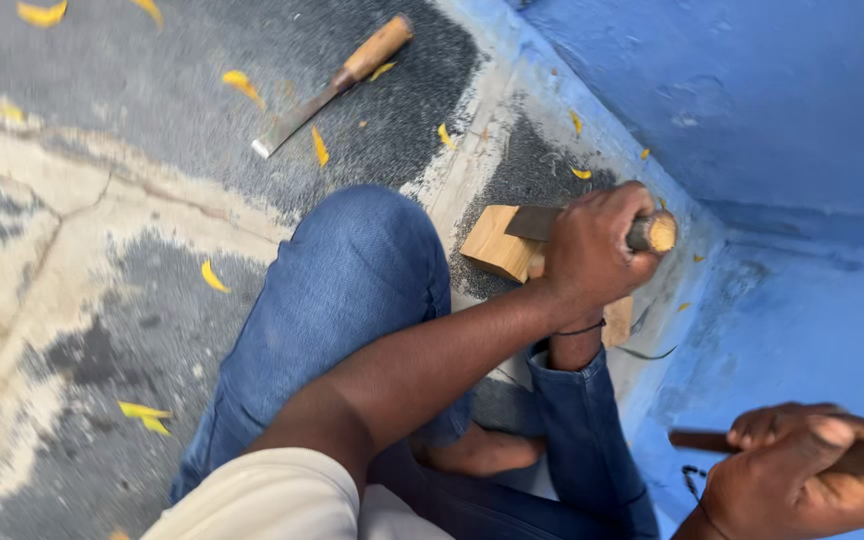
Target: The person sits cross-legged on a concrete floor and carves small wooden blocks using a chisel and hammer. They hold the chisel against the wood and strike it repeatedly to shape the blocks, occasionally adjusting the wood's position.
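A spare chisel with a pale wooden handle lies on the grey floor, well apart from the work, its blade pointing down and left. Yellow shavings are scattered over the patchy, cracked concrete. The person sits on the floor with a knee in blue jeans raised in the middle, and a bare foot tucked beneath it; that knee stands between the body and the wood block.

The block rests on the floor just beside the foot of the blue wall, close to the corner. The left hand reaches forward over the knee, arm nearly straight, fingers wrapped tight round the handle of a second chisel whose flat blade lies against the top of the block. The right hand is low at the right edge, closed round a dark wooden stick that runs out of view; I cannot tell what its far end is.

Room is tight: the wall hems in the right side and back, while the open floor lies to the left.
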